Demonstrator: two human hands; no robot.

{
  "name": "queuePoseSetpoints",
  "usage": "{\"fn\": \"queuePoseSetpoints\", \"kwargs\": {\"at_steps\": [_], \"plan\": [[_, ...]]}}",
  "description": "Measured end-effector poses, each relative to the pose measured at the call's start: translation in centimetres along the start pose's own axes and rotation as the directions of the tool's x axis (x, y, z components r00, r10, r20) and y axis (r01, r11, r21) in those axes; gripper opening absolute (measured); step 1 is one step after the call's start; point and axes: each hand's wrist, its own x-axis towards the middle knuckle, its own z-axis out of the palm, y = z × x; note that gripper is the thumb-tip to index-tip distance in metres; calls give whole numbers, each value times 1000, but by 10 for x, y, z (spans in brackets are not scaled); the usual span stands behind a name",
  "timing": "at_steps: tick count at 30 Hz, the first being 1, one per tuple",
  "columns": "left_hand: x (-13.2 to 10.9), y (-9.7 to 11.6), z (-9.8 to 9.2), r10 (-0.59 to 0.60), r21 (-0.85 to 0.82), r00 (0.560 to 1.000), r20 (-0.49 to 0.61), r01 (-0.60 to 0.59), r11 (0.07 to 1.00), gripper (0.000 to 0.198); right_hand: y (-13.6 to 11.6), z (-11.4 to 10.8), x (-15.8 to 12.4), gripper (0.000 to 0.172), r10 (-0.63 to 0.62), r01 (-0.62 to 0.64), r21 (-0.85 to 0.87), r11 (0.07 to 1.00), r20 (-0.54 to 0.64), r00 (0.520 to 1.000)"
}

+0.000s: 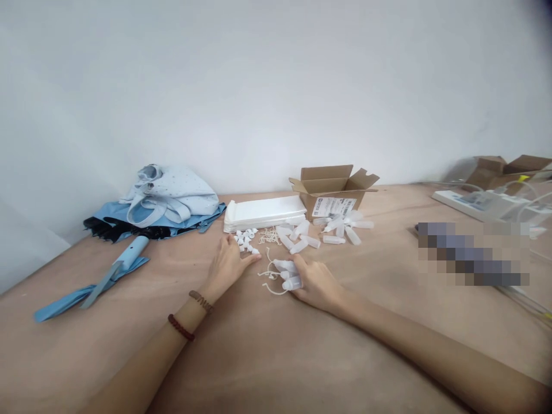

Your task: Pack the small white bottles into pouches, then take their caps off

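My left hand (227,267) lies palm down on the tan tabletop (241,339), its fingertips beside a small heap of white bottle caps (245,240). It holds nothing. My right hand (317,283) cups small translucent plastic bottles (290,273) against the table. Thin white cord loops (271,283) curl just left of those bottles. Farther back lies a loose scatter of similar bottles (328,231). A tangle of white cord (269,236) sits between the caps and that scatter.
A stack of white flat sheets (264,213) and an open cardboard box (332,192) stand at the back. On the left lie a blue folded umbrella (95,286) and pale blue fabric (172,195). A white power strip (478,204) and another cardboard box (509,172) sit far right beside a pixelated patch.
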Motion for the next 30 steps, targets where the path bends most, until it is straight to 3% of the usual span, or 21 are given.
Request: {"fn": "queuePoseSetpoints", "kwargs": {"at_steps": [7, 17, 20, 22, 24, 27, 30], "plan": [[8, -5, -3, 18, 8, 999, -41, -18, 1000, 50, 1, -1, 0, 28, 0, 0, 2, 1000, -6, 1000], [16, -12, -6, 5, -202, 999, -45, -14, 979, 58, 1, 1, 1, 30, -1, 1, -14, 1000, 0, 1000], [14, -12, -7, 24, -219, 993, -117, -49, 974, 56, 1, 0, 0, 32, 13, -12, -17, 1000, 10, 1000], [11, -10, -8, 132, -184, 964, -232, -177, 967, 47, 1, 0, 0, 30, 16, -16, -16, 1000, 8, 1000], [7, -6, -7, 319, -108, 897, -304, -366, 924, 35, 1, 0, 0, 30, 15, -15, -16, 1000, 5, 1000], [2, -1, -1, 559, -7, 798, -225, -575, 818, 30, 2, 2, 0, 32, 22, -22, -25, 999, 0, 1000], [0, 3, 5, 633, 73, 763, -133, -629, 774, 35, 2, 2, 0, 33, 14, -14, -19, 1000, 0, 1000]]}}
